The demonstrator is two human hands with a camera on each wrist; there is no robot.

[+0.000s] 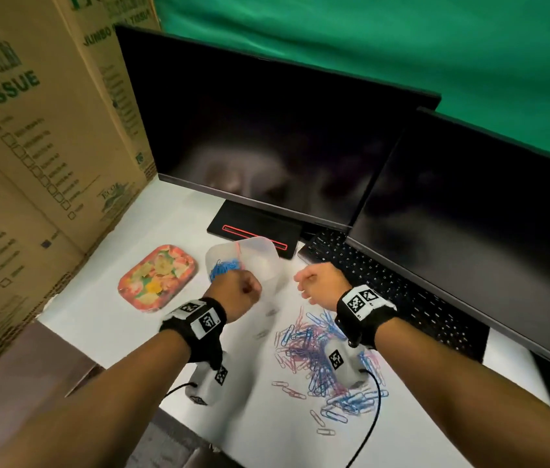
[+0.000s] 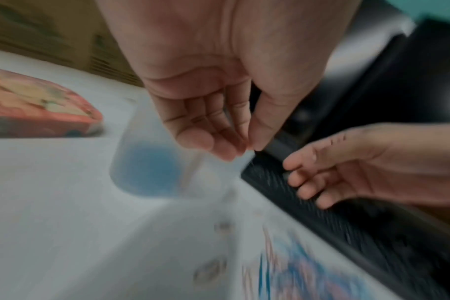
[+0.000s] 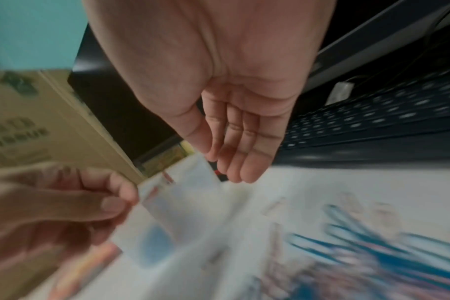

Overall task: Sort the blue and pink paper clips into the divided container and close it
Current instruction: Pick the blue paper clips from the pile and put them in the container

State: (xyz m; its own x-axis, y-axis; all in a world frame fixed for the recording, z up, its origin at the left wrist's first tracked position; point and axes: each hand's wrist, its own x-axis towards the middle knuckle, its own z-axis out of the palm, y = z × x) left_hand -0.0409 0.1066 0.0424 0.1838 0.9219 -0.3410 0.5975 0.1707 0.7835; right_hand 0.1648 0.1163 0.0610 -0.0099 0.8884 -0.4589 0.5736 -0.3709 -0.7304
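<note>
The translucent divided container [image 1: 260,242] stands open on the white desk, with blue paper clips [image 1: 223,268] in its left compartment. My left hand [image 1: 244,289] hovers over its near edge. In the left wrist view the left hand [image 2: 244,149] has its fingers bunched against the thumb, and blur hides any clip between them. My right hand [image 1: 304,286] hangs just right of the container with loosely straight fingers [image 3: 247,168] and holds nothing. A mixed pile of blue and pink clips [image 1: 310,349] lies on the desk under my right wrist.
The floral lid [image 1: 157,276] lies left of the container. Two dark monitors [image 1: 267,136] [image 1: 486,214] and a black keyboard [image 1: 385,292] close off the back and right. Cardboard boxes [image 1: 30,146] wall the left side. A few stray clips [image 1: 289,390] lie nearer me.
</note>
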